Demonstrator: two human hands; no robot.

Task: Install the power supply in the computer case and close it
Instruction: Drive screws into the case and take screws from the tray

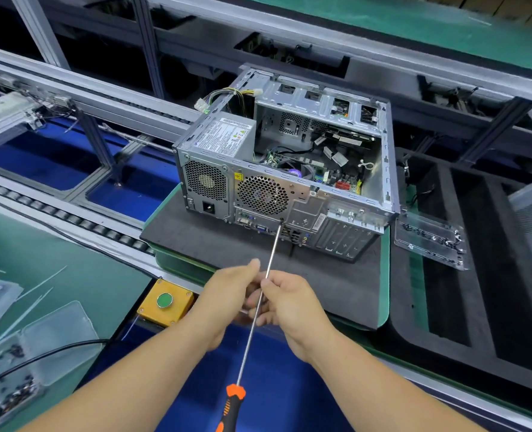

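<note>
My left hand (pixel 227 294) and right hand (pixel 289 302) both pinch the thin shaft of a long screwdriver (pixel 260 302), its tip touching the rear panel of the open computer case (pixel 356 213). The case lies on a dark foam mat (pixel 196 241) with bare mat toward me. The power supply (pixel 224 140) sits in its rear left corner; a clear tray of screws (pixel 433 240) lies off the mat's right edge.

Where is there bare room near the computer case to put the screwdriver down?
The dark foam mat is bare in front of the computer case, between the case and both hands. The green surface left of the yellow button box is also free. It is crowded at the clear screw boxes far left and the screw tray on the right.
</note>
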